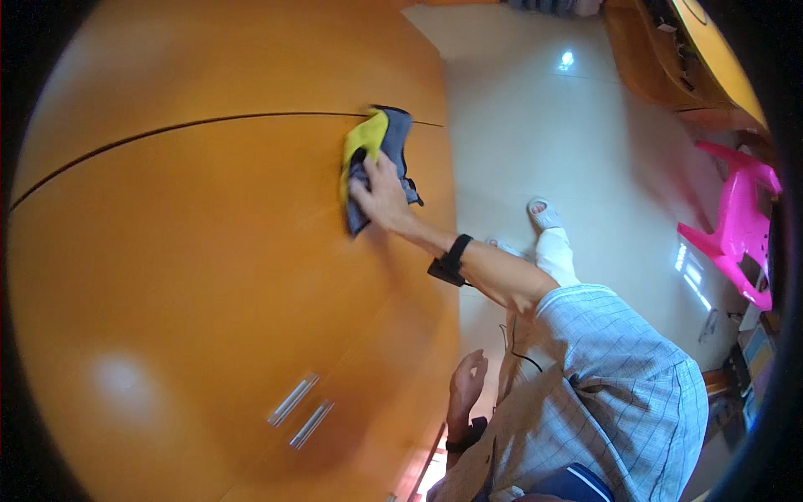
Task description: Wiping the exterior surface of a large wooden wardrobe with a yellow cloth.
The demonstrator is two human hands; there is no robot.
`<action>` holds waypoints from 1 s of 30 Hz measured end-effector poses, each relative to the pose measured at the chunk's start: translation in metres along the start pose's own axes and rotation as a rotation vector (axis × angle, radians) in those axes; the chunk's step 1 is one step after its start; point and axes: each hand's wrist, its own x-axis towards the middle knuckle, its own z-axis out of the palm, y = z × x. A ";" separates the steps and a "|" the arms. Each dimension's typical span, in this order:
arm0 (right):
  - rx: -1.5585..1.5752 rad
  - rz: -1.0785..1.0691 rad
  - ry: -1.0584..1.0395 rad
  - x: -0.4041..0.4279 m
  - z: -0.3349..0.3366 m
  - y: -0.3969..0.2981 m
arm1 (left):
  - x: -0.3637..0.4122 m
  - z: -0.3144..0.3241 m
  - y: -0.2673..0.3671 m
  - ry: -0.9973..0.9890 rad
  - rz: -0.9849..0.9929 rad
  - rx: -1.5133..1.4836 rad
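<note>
My right hand (384, 197), slightly blurred, holds a yellow and grey cloth (394, 135) with dark edging against the orange-brown wooden cabinet front (238, 251). The cloth is partly bunched under the fingers, and its upper end lies over the dark seam between two panels. A black strap with a small box is round my right wrist. My left hand (467, 379) hangs low beside the cabinet's edge, its fingers loosely bent and nothing visible in them. Another dark band is on the left wrist. Two metal handles (293, 400) sit low on the cabinet doors.
Pale floor tiles (502, 125) run beside the cabinet, with my feet in light slippers (543, 213) on them. A pink plastic stool or chair (737, 219) is at the right. Wooden furniture (652, 69) with a curved edge stands at the upper right. A thin dark cable (515, 348) hangs near my body.
</note>
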 end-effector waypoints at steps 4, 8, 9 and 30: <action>0.086 0.087 -0.044 -0.012 0.010 0.050 | 0.016 0.056 -0.041 -0.028 0.119 0.047; 0.046 -0.049 -0.126 -0.058 0.012 -0.021 | 0.012 0.090 -0.058 -0.052 0.141 0.018; 0.060 -0.129 -0.127 -0.058 0.001 -0.055 | 0.013 0.093 -0.051 -0.042 0.146 0.003; 1.423 0.366 -0.971 -0.042 -0.083 -0.335 | 0.078 0.086 -0.130 -0.065 0.374 0.024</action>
